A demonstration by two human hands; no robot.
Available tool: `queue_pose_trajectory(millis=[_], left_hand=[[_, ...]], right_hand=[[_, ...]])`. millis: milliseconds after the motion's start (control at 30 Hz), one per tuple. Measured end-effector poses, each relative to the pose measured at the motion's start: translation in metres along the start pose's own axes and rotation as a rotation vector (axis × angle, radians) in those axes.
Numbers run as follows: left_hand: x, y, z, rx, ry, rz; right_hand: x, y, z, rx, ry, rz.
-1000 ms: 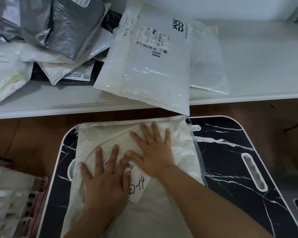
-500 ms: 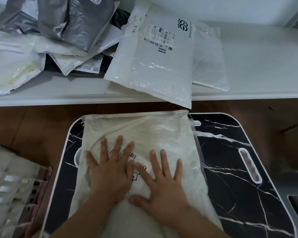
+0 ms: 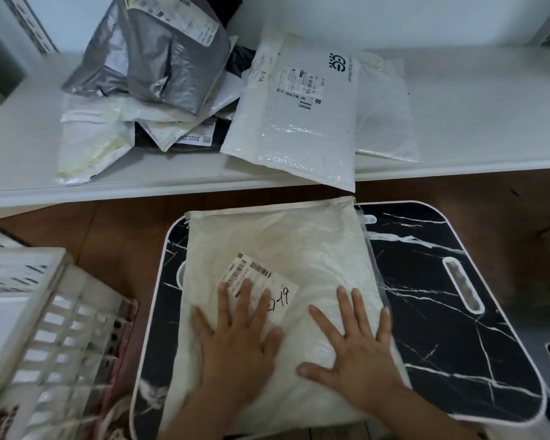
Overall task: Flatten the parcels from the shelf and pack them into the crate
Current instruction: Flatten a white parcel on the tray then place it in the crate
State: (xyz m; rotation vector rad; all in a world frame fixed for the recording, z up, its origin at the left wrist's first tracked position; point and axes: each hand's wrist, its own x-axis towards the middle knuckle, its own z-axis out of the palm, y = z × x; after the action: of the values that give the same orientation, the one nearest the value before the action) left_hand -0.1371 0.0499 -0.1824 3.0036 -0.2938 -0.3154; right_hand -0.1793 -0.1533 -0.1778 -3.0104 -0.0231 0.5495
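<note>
White parcel [image 3: 286,281] lies flat on the black marbled tray table [image 3: 458,312], long axis running away from the person toward the shelf [image 3: 458,122]. Left hand [image 3: 238,341] and right hand [image 3: 356,354] both press its near end, palms down, fingers spread wide, gripping nothing. Left fingertips overlap the label [image 3: 261,277]. Crate [image 3: 45,328] sits just left of the table, so the left hand is nearer for the transfer. More parcels wait on the shelf.

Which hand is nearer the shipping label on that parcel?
Left. The left hand has fingertips resting on the shipping label; the right hand presses the parcel off to the label's right.
</note>
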Motion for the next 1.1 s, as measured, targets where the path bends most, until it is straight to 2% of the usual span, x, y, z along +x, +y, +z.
queue_pose_trajectory(millis=[67, 167, 333, 400, 500, 567, 633, 800, 933, 1033, 1100], left_hand=[[-0.031, -0.004, 0.006, 0.025, -0.064, 0.044], [-0.046, -0.02, 0.008, 0.105, -0.071, 0.129], [-0.053, -0.03, 0.003, 0.12, -0.174, 0.194], [-0.058, -0.033, 0.002, 0.112, -0.219, 0.183], [-0.06, -0.033, -0.006, 0.075, -0.258, 0.201], [-0.056, -0.033, -0.005, 0.068, -0.203, 0.208], [-0.054, -0.032, -0.007, 0.067, -0.235, 0.2], [-0.048, -0.034, -0.006, 0.054, -0.257, 0.202], [-0.046, -0.033, -0.007, 0.053, -0.269, 0.217], [-0.045, -0.048, -0.007, 0.044, -0.218, 0.323], [-0.051, -0.07, -0.01, 0.131, -0.175, 0.429]], right_hand=[[-0.002, -0.003, -0.004, 0.013, -0.005, -0.003], [-0.001, -0.003, -0.011, -0.026, -0.008, -0.048], [-0.017, 0.006, -0.014, -0.043, -0.178, -0.076], [-0.03, 0.012, -0.011, -0.123, -0.096, -0.141], [-0.041, 0.025, -0.003, -0.114, -0.125, -0.068], [-0.041, 0.026, -0.01, -0.138, -0.142, -0.085], [-0.036, 0.031, -0.013, -0.137, -0.106, -0.137], [-0.034, 0.046, -0.015, -0.168, -0.289, -0.172], [-0.033, 0.045, -0.015, -0.147, -0.281, -0.189], [-0.036, 0.046, -0.02, -0.146, -0.306, -0.184], [-0.039, 0.045, -0.026, -0.133, -0.329, -0.164]])
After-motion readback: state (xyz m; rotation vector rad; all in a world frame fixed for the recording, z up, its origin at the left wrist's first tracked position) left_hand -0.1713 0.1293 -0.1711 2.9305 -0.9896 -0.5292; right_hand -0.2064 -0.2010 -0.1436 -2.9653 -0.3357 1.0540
